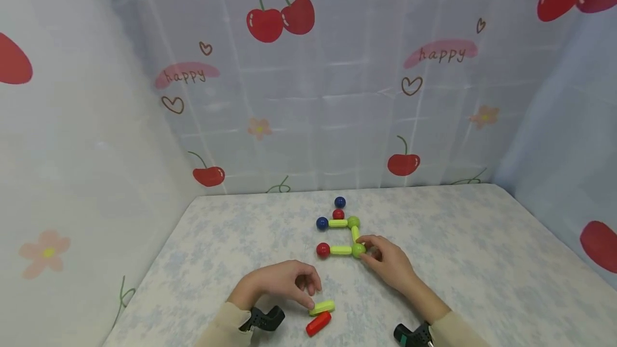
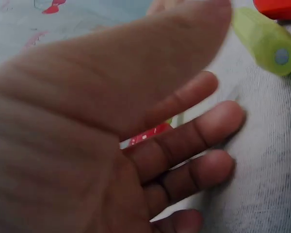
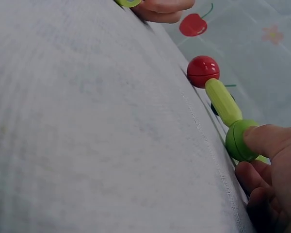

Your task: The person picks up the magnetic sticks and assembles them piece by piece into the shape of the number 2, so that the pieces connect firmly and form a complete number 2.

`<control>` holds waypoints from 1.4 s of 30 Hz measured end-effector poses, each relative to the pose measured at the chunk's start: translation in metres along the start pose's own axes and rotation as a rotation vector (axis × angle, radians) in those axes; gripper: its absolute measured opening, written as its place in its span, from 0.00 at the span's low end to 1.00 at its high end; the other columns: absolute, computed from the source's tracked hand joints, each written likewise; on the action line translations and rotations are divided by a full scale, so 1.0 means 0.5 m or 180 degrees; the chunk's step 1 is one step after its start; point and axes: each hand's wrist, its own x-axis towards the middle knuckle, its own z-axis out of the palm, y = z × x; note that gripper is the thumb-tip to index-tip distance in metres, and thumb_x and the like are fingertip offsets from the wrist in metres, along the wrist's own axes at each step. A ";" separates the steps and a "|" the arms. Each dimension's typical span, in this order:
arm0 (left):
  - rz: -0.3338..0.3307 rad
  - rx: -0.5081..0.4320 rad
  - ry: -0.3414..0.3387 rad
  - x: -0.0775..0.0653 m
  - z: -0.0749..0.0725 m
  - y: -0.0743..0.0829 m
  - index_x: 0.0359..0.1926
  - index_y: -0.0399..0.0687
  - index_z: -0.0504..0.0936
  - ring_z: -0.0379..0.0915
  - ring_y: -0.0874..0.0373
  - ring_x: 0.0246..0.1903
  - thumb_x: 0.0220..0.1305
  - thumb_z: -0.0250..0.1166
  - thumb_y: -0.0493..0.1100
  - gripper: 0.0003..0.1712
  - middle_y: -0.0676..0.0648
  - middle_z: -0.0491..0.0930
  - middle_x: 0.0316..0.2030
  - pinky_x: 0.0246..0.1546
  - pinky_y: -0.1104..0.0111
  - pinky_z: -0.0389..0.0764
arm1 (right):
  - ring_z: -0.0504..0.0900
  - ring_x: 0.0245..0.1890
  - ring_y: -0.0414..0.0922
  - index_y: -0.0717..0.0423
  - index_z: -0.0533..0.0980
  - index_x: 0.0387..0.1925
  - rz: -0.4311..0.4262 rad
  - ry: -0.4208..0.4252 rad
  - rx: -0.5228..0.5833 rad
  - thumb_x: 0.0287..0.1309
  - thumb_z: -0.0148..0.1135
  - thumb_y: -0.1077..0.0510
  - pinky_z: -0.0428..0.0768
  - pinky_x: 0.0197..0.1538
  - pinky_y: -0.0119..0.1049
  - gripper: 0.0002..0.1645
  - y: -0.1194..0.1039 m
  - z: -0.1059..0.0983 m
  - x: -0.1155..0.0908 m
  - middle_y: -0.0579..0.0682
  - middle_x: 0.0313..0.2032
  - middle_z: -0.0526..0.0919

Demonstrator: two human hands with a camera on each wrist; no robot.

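In the head view my right hand point(image 1: 390, 264) pinches a green ball point(image 1: 358, 250) between thumb and index finger. This ball is the near corner of a joined shape. From it one yellow-green rod point(image 1: 341, 250) runs left to a red ball point(image 1: 323, 250). Another rod point(image 1: 355, 233) leads back to a second green ball point(image 1: 354, 222), then a rod point(image 1: 338, 223) and a blue ball point(image 1: 322, 223). My left hand point(image 1: 286, 280) has loosely bent fingers; its thumb tip is right at a loose yellow-green rod point(image 1: 322, 307). A red rod point(image 1: 318, 323) lies beside that one.
Behind the joined shape are another red ball point(image 1: 338, 214) and, farther back, a blue ball point(image 1: 340, 202). A pale patterned cloth covers the table point(image 1: 231, 229). A cherry-printed curtain point(image 1: 328, 95) stands along the back and both sides.
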 end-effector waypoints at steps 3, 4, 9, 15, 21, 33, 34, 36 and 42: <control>0.0000 0.0207 -0.0096 0.001 0.005 0.011 0.41 0.51 0.84 0.69 0.69 0.27 0.57 0.75 0.44 0.12 0.56 0.79 0.31 0.31 0.77 0.71 | 0.73 0.28 0.35 0.38 0.79 0.53 0.0039 -0.0040 0.0011 0.59 0.71 0.54 0.71 0.33 0.30 0.20 0.002 0.000 0.000 0.43 0.41 0.83; 0.0000 0.0271 -0.0102 0.001 0.006 0.014 0.40 0.51 0.84 0.68 0.70 0.26 0.56 0.76 0.44 0.12 0.56 0.78 0.30 0.31 0.78 0.70 | 0.73 0.28 0.35 0.38 0.79 0.53 0.0047 -0.0042 0.0007 0.59 0.71 0.54 0.71 0.33 0.30 0.20 0.003 0.000 0.000 0.43 0.41 0.83; -0.0025 0.0443 -0.0044 0.004 0.010 0.018 0.38 0.52 0.84 0.66 0.71 0.26 0.56 0.76 0.44 0.11 0.57 0.74 0.28 0.31 0.78 0.69 | 0.74 0.29 0.34 0.38 0.79 0.53 0.0030 -0.0032 0.0042 0.59 0.71 0.54 0.72 0.33 0.30 0.20 0.003 0.001 0.003 0.43 0.42 0.83; 0.0010 0.0516 -0.0010 0.006 0.015 0.013 0.38 0.51 0.85 0.66 0.72 0.27 0.59 0.73 0.43 0.07 0.59 0.74 0.28 0.31 0.79 0.69 | 0.74 0.29 0.34 0.38 0.79 0.53 0.0039 -0.0051 0.0043 0.58 0.71 0.54 0.73 0.33 0.30 0.20 0.005 0.001 0.002 0.42 0.41 0.83; 0.0009 0.0561 0.0048 0.009 0.016 0.010 0.37 0.54 0.85 0.67 0.72 0.27 0.60 0.72 0.41 0.04 0.60 0.75 0.28 0.32 0.79 0.70 | 0.75 0.28 0.34 0.39 0.79 0.53 0.0041 -0.0022 0.0032 0.58 0.71 0.55 0.73 0.33 0.30 0.20 0.005 0.002 0.003 0.43 0.41 0.83; -0.0123 0.0140 0.0810 0.013 0.013 -0.006 0.38 0.55 0.80 0.70 0.65 0.28 0.59 0.71 0.43 0.08 0.56 0.78 0.31 0.29 0.73 0.72 | 0.76 0.30 0.34 0.39 0.79 0.54 0.0021 -0.0050 0.0043 0.59 0.71 0.54 0.74 0.35 0.30 0.21 0.004 0.001 0.005 0.43 0.42 0.83; -0.0121 0.0084 0.0895 0.014 0.013 -0.008 0.38 0.54 0.80 0.71 0.64 0.28 0.59 0.71 0.43 0.08 0.55 0.78 0.31 0.28 0.73 0.73 | 0.76 0.30 0.34 0.39 0.79 0.54 0.0017 -0.0056 0.0052 0.59 0.71 0.54 0.74 0.35 0.30 0.21 0.003 0.001 0.005 0.43 0.43 0.83; -0.0112 0.0066 0.1062 0.017 0.013 -0.014 0.38 0.53 0.79 0.71 0.64 0.29 0.59 0.71 0.43 0.09 0.54 0.77 0.30 0.29 0.73 0.73 | 0.76 0.30 0.34 0.39 0.79 0.54 0.0019 -0.0068 0.0069 0.59 0.71 0.54 0.75 0.35 0.30 0.21 0.003 0.001 0.005 0.44 0.43 0.83; -0.0068 0.0151 0.1549 0.029 0.023 -0.028 0.36 0.52 0.75 0.68 0.64 0.27 0.57 0.70 0.40 0.10 0.54 0.74 0.28 0.28 0.73 0.71 | 0.76 0.29 0.34 0.39 0.79 0.53 0.0031 -0.0074 0.0083 0.59 0.71 0.54 0.74 0.35 0.30 0.20 0.002 0.001 0.003 0.43 0.42 0.83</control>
